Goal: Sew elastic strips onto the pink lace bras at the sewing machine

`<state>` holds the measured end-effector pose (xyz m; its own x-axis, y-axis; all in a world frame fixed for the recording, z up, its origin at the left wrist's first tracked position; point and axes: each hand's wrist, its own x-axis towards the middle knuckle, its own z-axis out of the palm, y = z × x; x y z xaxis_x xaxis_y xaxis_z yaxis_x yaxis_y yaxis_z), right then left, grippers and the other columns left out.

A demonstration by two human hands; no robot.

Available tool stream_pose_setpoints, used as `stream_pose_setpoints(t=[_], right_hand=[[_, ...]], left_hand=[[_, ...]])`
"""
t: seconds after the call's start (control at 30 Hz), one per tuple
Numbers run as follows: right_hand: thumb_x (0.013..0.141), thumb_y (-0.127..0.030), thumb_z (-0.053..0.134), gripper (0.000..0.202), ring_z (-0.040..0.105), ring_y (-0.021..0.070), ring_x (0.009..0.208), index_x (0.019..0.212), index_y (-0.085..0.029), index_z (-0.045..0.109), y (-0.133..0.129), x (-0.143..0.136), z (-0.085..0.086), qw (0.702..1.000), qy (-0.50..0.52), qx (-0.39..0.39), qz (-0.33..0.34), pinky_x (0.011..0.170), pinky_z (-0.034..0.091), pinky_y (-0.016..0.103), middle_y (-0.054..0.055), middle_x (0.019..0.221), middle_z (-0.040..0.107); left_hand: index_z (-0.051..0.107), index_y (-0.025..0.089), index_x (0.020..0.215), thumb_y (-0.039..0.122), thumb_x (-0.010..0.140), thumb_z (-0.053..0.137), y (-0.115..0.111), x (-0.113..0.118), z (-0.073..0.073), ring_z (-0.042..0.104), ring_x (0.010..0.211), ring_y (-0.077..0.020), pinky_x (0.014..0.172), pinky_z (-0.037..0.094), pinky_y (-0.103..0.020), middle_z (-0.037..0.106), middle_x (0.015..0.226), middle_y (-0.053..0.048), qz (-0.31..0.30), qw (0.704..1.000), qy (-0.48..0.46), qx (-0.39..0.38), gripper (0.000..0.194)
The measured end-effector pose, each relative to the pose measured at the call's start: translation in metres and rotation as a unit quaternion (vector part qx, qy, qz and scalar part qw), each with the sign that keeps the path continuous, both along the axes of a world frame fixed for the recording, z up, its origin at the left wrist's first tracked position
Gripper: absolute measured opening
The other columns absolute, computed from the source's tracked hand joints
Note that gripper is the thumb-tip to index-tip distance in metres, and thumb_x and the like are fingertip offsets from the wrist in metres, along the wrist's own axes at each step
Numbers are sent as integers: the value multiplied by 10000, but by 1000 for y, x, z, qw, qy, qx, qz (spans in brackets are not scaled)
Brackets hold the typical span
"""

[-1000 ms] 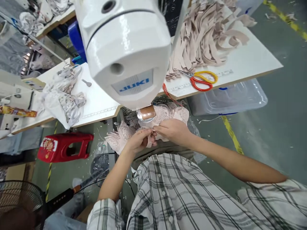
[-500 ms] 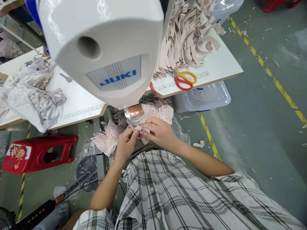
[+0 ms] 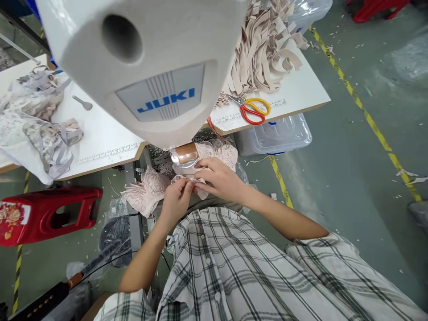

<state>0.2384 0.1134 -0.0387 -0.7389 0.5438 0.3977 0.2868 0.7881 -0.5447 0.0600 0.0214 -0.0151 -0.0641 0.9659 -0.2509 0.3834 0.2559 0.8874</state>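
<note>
Pale pink lace garments (image 3: 150, 185) lie below the head of a white sewing machine (image 3: 160, 58), some bunched at the left and another part (image 3: 227, 154) behind my fingers. My left hand (image 3: 176, 196) pinches the near edge of the pink fabric between thumb and forefinger. Close against it on the right, my right hand (image 3: 222, 180) grips the same edge, its fingertips almost touching those of the left. The exact piece between the fingertips is small and partly hidden. Just beyond the hands is the machine's brown and clear guard (image 3: 186, 154).
Red-and-yellow scissors (image 3: 256, 111) rest near the edge of the white table (image 3: 301, 100), beside a heap of beige strips (image 3: 261, 58). At the left are pale lace garments (image 3: 43, 133) and a grey tool (image 3: 82, 103). A red stool (image 3: 50, 214) and clear bin (image 3: 277, 136) stand below.
The view has shifted, with the machine head now looming larger. Both hands remain together at the fabric; the small pale tab that stood up between the fingertips now shows less.
</note>
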Motion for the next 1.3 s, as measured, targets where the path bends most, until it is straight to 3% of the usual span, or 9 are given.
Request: stream_pose_setpoints(t=[0.17,0.33,0.43,0.57,0.67,0.73,0.93,1.1,1.3], right_hand=[[974,-356,572,191,635,180,916,1005,-241,721,-10,-2,-12,998,38,14,-48,833,492,335,51,998,716],[1003,-365,503,239,645,158,833,985,-291,730,-9,-1,-20,997,-65,9,-46,747,464,305,8,942,743],[1023,-370,446,294,644,172,941,1138,-260,693,38,23,-18,992,-100,-6,-75,775,475,290,42,1035,728],[1022,-255,359,386,587,268,1069,1310,-124,582,136,73,-5,920,-207,-7,-333,905,450,390,186,1205,651],[975,-265,447,403,582,333,1042,1294,-54,576,185,96,5,895,-293,-22,-335,868,438,418,253,1171,634],[967,-283,458,395,597,340,1012,1260,-58,599,189,104,9,901,-302,-27,-310,829,436,406,252,1125,648],[914,-377,544,420,641,258,814,1267,-153,595,95,122,21,921,-245,-71,-296,679,455,345,134,1014,696],[826,-363,678,398,676,231,845,1197,-232,624,-11,103,34,965,-198,-133,-111,681,537,352,89,1153,674],[898,-351,635,366,689,239,965,1239,-222,599,-34,65,28,976,-162,-122,-78,718,577,361,101,1194,665]], left_hand=[[589,187,696,443,988,457,4,4,0,476,574,-123,585,376,-243,534,608,16,48,996,-72,-36,411],[566,176,661,507,909,602,19,6,-10,440,557,-113,548,355,-227,507,570,23,104,988,-106,-51,414],[581,172,705,513,878,656,25,0,-12,386,536,-90,518,332,-210,481,587,38,121,977,-162,-71,390],[596,159,706,530,838,701,25,-9,-6,410,556,-72,503,348,-182,520,651,26,116,965,-211,-98,408],[628,157,752,566,815,705,22,-7,-1,454,556,-77,480,383,-180,540,657,20,107,950,-260,-139,421],[631,157,763,558,791,725,19,-5,0,462,531,-78,448,390,-182,540,638,25,122,940,-283,-146,412],[642,142,761,485,729,787,15,-8,-4,497,536,-73,438,422,-177,599,674,3,162,909,-356,-143,374],[663,136,777,441,730,797,17,-6,-3,538,597,-84,487,459,-181,647,748,-29,155,898,-386,-145,337],[688,139,773,461,816,714,16,0,-4,519,573,-90,499,448,-190,630,693,-27,119,922,-343,-139,326]])
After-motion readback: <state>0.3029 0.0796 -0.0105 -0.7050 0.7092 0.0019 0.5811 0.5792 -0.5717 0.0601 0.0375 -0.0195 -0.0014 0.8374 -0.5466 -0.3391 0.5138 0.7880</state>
